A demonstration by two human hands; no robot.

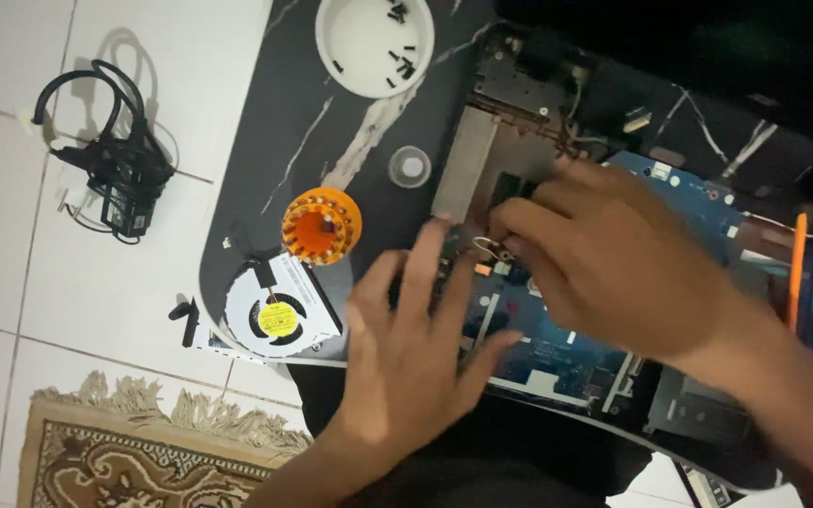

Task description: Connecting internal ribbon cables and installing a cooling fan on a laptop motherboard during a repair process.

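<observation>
left hand (406, 348) flat, open, on one blue board (557, 348) | right hand (604, 263) pinches one small metal loop (485, 248) | one round fan (277, 315), one orange disc (322, 226), one white cup (369, 42) of tiny black screws, upper middle

Blue circuit board (557, 353), orange holder (322, 226)

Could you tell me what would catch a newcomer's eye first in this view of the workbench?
Most striking are the two bare hands, left hand and right hand, pressed on the blue circuit board of an opened laptop at centre right. Left of them, on the black marbled mat, sits a bright orange round bit holder above a removed cooling fan with a yellow hub label. At top, a white round dish holds small black screws.
</observation>
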